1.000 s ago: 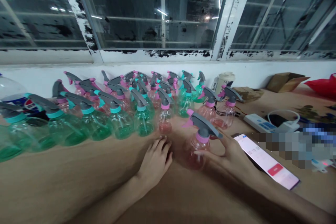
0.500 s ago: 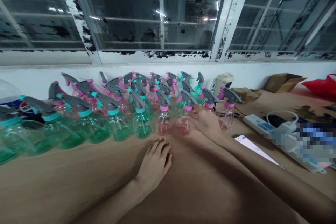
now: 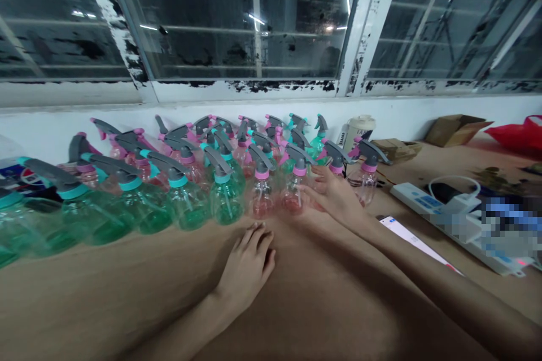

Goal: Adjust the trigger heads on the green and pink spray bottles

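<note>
A right hand (image 3: 334, 194), fingers apart, reaches beside a pink-collared spray bottle (image 3: 294, 192) standing in the near row on a wooden table (image 3: 296, 293). The left hand (image 3: 249, 256) rests palm down to the left, fingers slightly spread, near another pink-collared sprayer (image 3: 261, 192).

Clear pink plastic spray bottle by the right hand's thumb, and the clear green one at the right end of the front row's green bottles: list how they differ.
The pink spray bottle has a pink collar; the green spray bottle has a teal collar.
The right hand is at the pink spray bottle, while no hand is on the green spray bottle.
Both stand upright and have grey levers.
</note>
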Demonstrator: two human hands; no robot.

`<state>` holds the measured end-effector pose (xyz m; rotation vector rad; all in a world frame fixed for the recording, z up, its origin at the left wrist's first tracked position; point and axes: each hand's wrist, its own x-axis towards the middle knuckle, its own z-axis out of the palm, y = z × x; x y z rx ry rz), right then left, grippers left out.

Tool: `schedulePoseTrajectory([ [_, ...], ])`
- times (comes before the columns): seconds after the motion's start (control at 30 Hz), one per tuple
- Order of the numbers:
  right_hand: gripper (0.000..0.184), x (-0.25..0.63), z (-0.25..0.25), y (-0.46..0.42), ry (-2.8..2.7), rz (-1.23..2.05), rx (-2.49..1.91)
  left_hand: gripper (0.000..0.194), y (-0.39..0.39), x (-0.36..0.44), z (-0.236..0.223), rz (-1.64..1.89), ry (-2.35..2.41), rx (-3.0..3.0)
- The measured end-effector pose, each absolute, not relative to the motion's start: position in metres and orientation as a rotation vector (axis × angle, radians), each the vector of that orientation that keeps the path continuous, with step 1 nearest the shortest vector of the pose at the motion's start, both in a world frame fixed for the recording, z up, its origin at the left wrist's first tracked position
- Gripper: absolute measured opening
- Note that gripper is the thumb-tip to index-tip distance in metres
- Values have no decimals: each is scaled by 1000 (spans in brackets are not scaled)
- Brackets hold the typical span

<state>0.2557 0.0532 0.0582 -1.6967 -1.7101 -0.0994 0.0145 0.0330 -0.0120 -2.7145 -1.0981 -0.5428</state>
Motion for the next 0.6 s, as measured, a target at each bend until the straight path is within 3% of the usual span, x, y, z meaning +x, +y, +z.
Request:
schedulePoseTrajectory([
  [0.13,28,290,61,30,-1656,-72,-1663,32,34,15,-10,-536,-1081,-2695],
  [0.43,46,317,61,43,-1540,-189,-1839,32,36,13,-13,-528,-1062,-2685],
  [0.6,40,308,55,53,-1595,-217,-1928,31,37,13,-13,-535,-1069,-2693],
])
